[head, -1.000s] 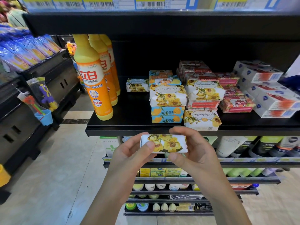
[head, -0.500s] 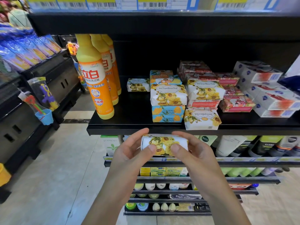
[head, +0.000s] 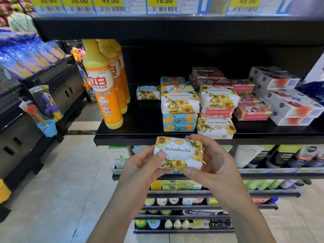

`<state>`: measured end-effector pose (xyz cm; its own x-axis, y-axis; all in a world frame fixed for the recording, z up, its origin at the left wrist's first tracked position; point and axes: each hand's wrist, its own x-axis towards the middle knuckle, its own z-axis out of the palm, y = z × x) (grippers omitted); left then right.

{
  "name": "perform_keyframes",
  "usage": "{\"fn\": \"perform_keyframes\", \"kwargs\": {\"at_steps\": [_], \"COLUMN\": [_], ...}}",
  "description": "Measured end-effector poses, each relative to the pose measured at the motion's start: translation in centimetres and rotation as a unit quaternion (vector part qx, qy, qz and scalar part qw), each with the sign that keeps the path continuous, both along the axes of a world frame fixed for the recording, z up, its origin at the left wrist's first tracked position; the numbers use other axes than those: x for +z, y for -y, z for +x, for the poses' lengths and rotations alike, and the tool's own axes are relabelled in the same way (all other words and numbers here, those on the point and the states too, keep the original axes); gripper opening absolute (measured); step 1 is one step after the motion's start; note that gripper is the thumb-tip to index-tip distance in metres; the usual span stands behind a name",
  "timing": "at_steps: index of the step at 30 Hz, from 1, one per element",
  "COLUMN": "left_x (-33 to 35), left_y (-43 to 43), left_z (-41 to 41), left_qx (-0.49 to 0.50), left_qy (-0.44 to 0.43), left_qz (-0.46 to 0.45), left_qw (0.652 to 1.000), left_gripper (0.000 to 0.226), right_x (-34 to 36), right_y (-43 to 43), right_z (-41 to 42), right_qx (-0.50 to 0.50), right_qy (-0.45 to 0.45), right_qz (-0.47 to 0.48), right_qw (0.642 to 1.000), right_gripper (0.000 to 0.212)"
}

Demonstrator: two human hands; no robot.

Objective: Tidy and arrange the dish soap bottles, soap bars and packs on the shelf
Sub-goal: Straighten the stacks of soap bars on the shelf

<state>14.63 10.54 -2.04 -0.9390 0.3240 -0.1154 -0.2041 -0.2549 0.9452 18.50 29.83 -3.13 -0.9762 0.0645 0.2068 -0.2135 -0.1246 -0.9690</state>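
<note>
A floral soap bar (head: pixel 180 152) with yellow flowers is held in front of the black shelf (head: pixel 140 135), its labelled face towards me. My left hand (head: pixel 140 165) pinches its left end and my right hand (head: pixel 215 163) grips its right end. On the shelf stand three orange dish soap bottles (head: pixel 103 92) in a row at the left. A stack of floral and blue soap bars (head: pixel 179 109) sits mid-shelf, with more floral bars (head: pixel 216 127) to its right. One small floral bar (head: pixel 148 92) lies alone further back.
Pink soap packs (head: pixel 250 111) and white boxed soaps (head: pixel 287 104) fill the shelf's right side. Lower shelves (head: pixel 263 174) carry tubes and small bottles. A dark side rack (head: pixel 52 88) with hanging toys stands at the left across a tiled floor. Price tags run along the top.
Both hands have turned the soap bar so that its labelled front now faces me, and raised it a little closer to the shelf edge.
</note>
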Motion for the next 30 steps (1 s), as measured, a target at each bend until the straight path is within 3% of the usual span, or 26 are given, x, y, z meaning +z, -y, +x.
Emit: {"fn": "perform_keyframes", "kwargs": {"at_steps": [4,7,9,12,16,20,25,30], "left_x": [-0.1,-0.1,0.1,0.4,1.0,1.3,-0.4,-1.8], "left_y": [-0.4,-0.9,-1.4,-1.9,-2.3,-2.1,-0.1,0.5], "left_z": [0.2,0.3,0.4,0.5,0.4,-0.5,-3.6,-7.2], "left_qx": [0.013,0.026,0.029,0.024,-0.001,0.023,0.146,0.116], "left_qy": [-0.008,-0.016,-0.019,-0.024,-0.043,-0.131,-0.298,-0.392], "left_qz": [0.002,-0.005,-0.007,-0.009,-0.017,-0.096,-0.285,-0.457], "left_qw": [1.0,1.0,0.999,0.999,0.999,0.986,0.899,0.79], "left_gripper": [0.046,0.046,0.04,0.034,0.048,0.049,0.031,0.049], "right_x": [0.4,0.8,0.7,0.6,0.8,1.5,2.7,3.6], "right_y": [-0.2,-0.2,-0.3,-0.7,-1.4,-2.8,-5.9,-8.1], "right_z": [0.4,0.5,0.4,0.4,0.6,0.6,-0.1,-1.6], "right_qx": [-0.024,-0.113,-0.145,-0.17,-0.19,-0.195,-0.233,-0.252], "right_qy": [-0.005,-0.049,-0.072,-0.089,-0.11,-0.111,-0.088,-0.049], "right_qz": [0.115,0.279,0.337,0.359,0.373,0.362,0.368,0.388], "right_qw": [0.993,0.952,0.928,0.913,0.902,0.905,0.896,0.885], "right_gripper": [0.077,0.087,0.087,0.079,0.073,0.067,0.069,0.071]}}
